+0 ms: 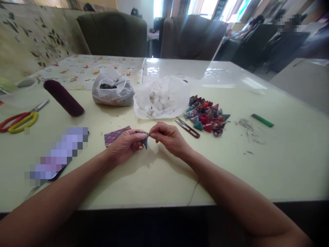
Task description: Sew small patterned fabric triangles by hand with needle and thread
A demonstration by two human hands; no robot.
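Observation:
My left hand pinches a small dark-blue patterned fabric piece between thumb and fingers, one pointed corner hanging down. Against the upper right edge of that fabric, my right hand has its thumb and fingertips pressed together; what is in the pinch is too small to make out. A purple diamond-patterned cloth lies partly under my left hand. Just beyond my right hand are thread snips with dark red handles. A thin thread trails on the table below my right forearm.
Behind my hands stand a white bag of stuffing and a plastic bag with dark contents. Several small stuffed fabric pieces are heaped right, near a green tool. Scissors, a maroon cylinder and a blurred phone lie left.

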